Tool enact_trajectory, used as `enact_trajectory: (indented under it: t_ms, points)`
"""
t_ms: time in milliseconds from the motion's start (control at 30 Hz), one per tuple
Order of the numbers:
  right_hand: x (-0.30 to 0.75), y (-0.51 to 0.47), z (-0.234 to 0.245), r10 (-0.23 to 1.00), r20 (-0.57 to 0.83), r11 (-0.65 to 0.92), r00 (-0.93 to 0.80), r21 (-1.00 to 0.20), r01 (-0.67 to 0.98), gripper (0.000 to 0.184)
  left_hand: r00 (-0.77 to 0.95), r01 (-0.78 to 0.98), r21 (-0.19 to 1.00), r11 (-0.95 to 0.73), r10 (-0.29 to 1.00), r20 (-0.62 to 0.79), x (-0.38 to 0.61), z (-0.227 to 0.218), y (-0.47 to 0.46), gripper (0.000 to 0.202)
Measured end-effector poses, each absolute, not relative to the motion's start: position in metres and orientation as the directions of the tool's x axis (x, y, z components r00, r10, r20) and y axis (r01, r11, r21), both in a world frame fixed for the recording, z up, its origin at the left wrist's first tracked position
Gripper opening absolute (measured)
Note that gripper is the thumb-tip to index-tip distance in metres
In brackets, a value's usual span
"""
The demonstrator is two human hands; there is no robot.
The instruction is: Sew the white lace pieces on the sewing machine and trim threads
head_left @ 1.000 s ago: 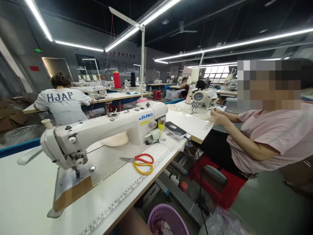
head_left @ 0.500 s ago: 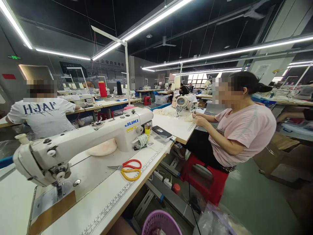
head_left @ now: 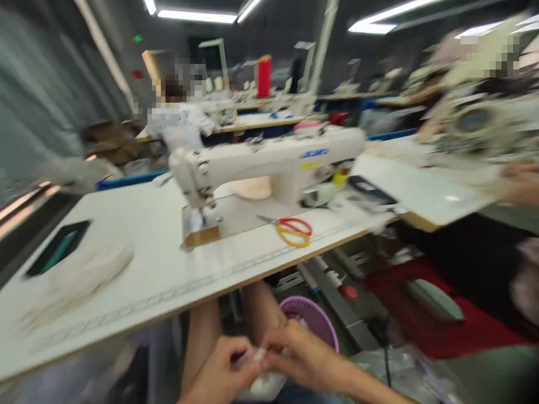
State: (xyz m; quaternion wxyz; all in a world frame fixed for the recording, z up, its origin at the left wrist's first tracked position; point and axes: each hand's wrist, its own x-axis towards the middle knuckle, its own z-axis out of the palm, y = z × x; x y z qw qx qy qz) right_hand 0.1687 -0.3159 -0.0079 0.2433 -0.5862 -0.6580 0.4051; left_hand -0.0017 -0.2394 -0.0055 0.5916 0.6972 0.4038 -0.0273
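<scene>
Low in front of the table edge, over my lap, my left hand (head_left: 227, 365) and my right hand (head_left: 301, 353) meet with bent fingers pinched together. Between them is a small white, soft-looking piece (head_left: 267, 386), perhaps cloth or plastic; blur hides its exact kind. Behind it, on the table (head_left: 160, 275), stands a white sewing machine (head_left: 269, 154). Scissors (head_left: 293, 231) with one red and one yellow handle lie in front of the machine. A heap of pale fabric (head_left: 84, 275) rests at the table's left.
A purple basket (head_left: 322, 320) stands on the floor just beyond my right hand. At the left lies a dark tray (head_left: 59, 247); a phone-like black object (head_left: 370, 189) lies right of the machine. A co-worker's hand (head_left: 522, 182) is at the neighbouring table on the right.
My view has swung left and down with blur. Both hands and the white piece have come into view, as have the pale fabric and dark tray. The scissors lie as before.
</scene>
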Motion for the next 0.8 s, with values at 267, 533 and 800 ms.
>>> enact_trajectory:
  t_ms: [267,533,800]
  points:
    - [0.175,-0.302,-0.033,0.917,-0.24,-0.095,-0.319,-0.907,0.409,0.035,0.746,0.338,0.898,0.283,0.501,-0.439,-0.015,-0.025,-0.232,0.031]
    - [0.171,-0.298,-0.035,0.913,-0.261,-0.118,-0.313,-0.904,0.412,0.033,0.736,0.384,0.873,0.302,0.471,-0.487,-0.02,-0.035,-0.233,0.032]
    - [0.167,-0.29,-0.036,0.895,-0.288,-0.131,-0.341,-0.9,0.416,0.034,0.718,0.421,0.884,0.202,0.521,-0.461,-0.024,-0.033,-0.23,0.038]
